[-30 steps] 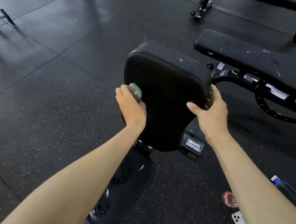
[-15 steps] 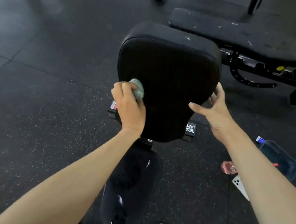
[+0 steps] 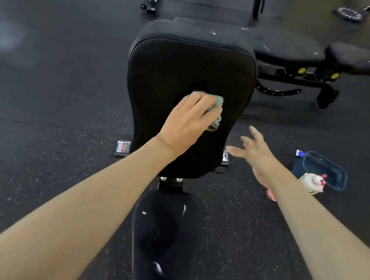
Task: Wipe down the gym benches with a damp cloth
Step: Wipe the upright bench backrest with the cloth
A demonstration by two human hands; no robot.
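Dark speckled rubber floor fills the left side. A small red-and-white label sits on the bench's base, just beside the lower left edge of the backrest.

The backrest is a black padded panel raised upright in the middle of the view. The left hand is against its lower middle, fingers curled around a bunched green cloth and pressing it onto the padding. The cloth shows past the fingertips, on the hand's right side. Below the backrest, past a short bracket with two bolts, the black seat runs toward the camera, with a few wet-looking streaks on it.

To the right, the right hand hangs in the air near the backrest's lower right edge. Its fingers are spread apart and it holds nothing, touches nothing.

Further right on the floor stands a white spray bottle with a red trigger, touching a blue plastic tub. Behind them, at the upper right, a second bench lies flat, its black pad flecked with pale marks.
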